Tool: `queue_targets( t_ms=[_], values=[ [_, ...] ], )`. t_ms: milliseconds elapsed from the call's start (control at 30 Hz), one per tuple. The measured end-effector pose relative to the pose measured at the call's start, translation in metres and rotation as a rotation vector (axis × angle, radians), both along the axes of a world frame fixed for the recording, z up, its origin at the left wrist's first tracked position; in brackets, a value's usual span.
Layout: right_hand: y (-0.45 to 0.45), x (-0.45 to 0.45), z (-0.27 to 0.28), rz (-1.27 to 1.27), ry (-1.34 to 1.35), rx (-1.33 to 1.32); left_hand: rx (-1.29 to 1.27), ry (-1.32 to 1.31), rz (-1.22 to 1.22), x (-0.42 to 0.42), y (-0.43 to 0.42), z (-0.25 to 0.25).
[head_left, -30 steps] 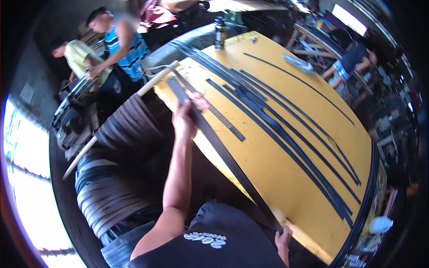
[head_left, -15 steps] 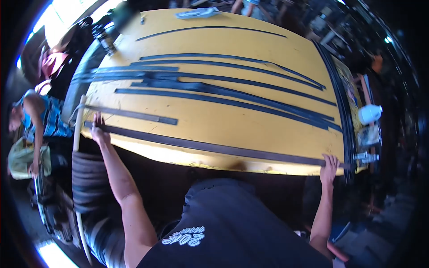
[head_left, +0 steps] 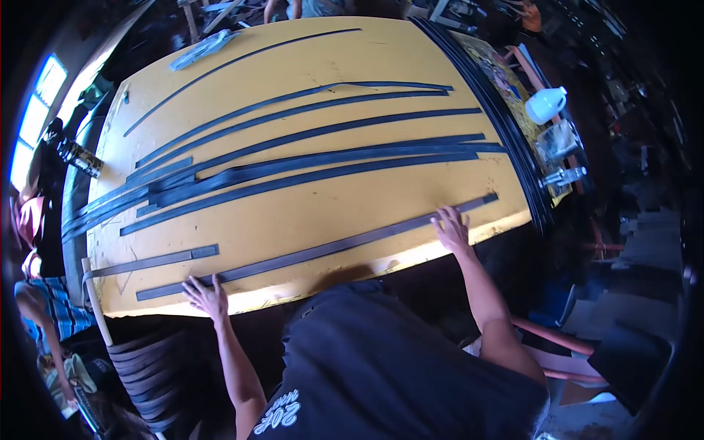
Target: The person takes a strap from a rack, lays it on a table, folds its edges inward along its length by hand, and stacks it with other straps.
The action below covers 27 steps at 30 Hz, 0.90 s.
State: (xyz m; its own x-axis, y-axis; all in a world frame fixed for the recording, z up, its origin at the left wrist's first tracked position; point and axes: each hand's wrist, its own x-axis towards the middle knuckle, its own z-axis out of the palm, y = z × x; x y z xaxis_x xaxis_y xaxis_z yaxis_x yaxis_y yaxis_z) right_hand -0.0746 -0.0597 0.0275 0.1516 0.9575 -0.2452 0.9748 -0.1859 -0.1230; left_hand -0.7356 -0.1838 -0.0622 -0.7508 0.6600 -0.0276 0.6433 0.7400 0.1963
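Note:
A long dark flat strip (head_left: 330, 246) lies along the near edge of the yellow table (head_left: 308, 282). My left hand (head_left: 208, 296) is open with fingers spread, touching the strip a little in from its left end. Toward the strip's right end, my right hand (head_left: 452, 229) rests on it, fingers also spread. Neither hand is wrapped round anything. A shorter strip (head_left: 158, 262) lies just beyond my left hand. Farther across are several long black strips (head_left: 293, 166), some overlapping at the left.
A bundle of black strips (head_left: 488, 99) hangs over the right edge, beside a white jug (head_left: 545, 105) and a clear bottle (head_left: 565, 177). A dark can (head_left: 79, 158) and crumpled plastic (head_left: 204, 50) stand at the far side. A person in blue stripes (head_left: 60, 304) is at left.
My view has turned, so the table appears rotated. My hands have shifted inward from the strip's ends, and the left has let go of its end. The strip's right end now lies apart from the bundle.

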Motion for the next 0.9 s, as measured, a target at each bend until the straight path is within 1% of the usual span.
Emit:
queue_targets(
  t_ms=[33, 100, 133, 167, 233, 267, 300, 367, 467, 567, 633, 667, 700, 733, 767, 800, 833, 900],
  values=[
    [0.005, 0.003, -0.001, -0.057, 0.007, 0.056, -0.018, -0.017, 0.002, 0.013, 0.001, 0.006],
    [0.021, 0.001, -0.01, -0.148, -0.164, 0.114, 0.047, -0.002, -0.029, 0.035, 0.0, 0.007],
    [0.029, -0.003, -0.017, -0.066, -0.16, 0.254, 0.042, -0.007, -0.032, 0.045, 0.001, 0.01],
    [0.039, -0.01, -0.026, -0.044, -0.146, 0.251, 0.038, -0.012, -0.035, 0.055, 0.003, 0.013],
    [0.058, -0.044, -0.035, 0.175, 0.106, 0.459, 0.012, -0.053, -0.033, 0.077, 0.008, 0.028],
    [0.067, -0.065, -0.037, 0.277, 0.15, 0.507, 0.011, -0.084, -0.033, 0.085, 0.011, 0.035],
    [0.078, -0.087, -0.038, 0.328, 0.207, 0.499, 0.012, -0.115, -0.032, 0.09, 0.011, 0.04],
    [0.097, -0.123, -0.039, 0.416, 0.259, 0.517, 0.106, -0.129, -0.027, 0.1, 0.01, 0.037],
    [0.122, -0.154, -0.036, 0.514, 0.314, 0.556, 0.168, -0.128, -0.049, 0.126, 0.006, 0.048],
    [0.142, -0.168, -0.036, 0.569, 0.292, 0.512, 0.18, -0.181, -0.06, 0.151, -0.003, 0.056],
    [0.148, -0.174, -0.039, 0.592, 0.301, 0.547, 0.129, -0.204, -0.059, 0.165, -0.008, 0.065],
    [0.147, -0.175, -0.039, 0.581, 0.309, 0.557, 0.175, -0.159, -0.093, 0.169, -0.009, 0.069],
    [0.145, -0.178, -0.041, 0.556, 0.329, 0.548, 0.269, -0.167, -0.119, 0.17, -0.014, 0.062],
    [0.14, -0.178, -0.036, 0.552, 0.35, 0.542, 0.308, -0.169, -0.148, 0.172, -0.017, 0.059],
    [0.137, -0.178, -0.042, 0.547, 0.342, 0.564, 0.31, -0.208, -0.141, 0.171, -0.021, 0.053],
    [0.132, -0.178, -0.037, 0.527, 0.353, 0.536, 0.262, -0.138, -0.136, 0.172, -0.023, 0.046],
    [0.128, -0.178, -0.03, 0.516, 0.375, 0.51, 0.172, -0.15, -0.09, 0.174, -0.023, 0.048],
    [0.124, -0.174, -0.027, 0.506, 0.393, 0.578, 0.146, -0.149, -0.09, 0.172, -0.022, 0.047]
  ],
)
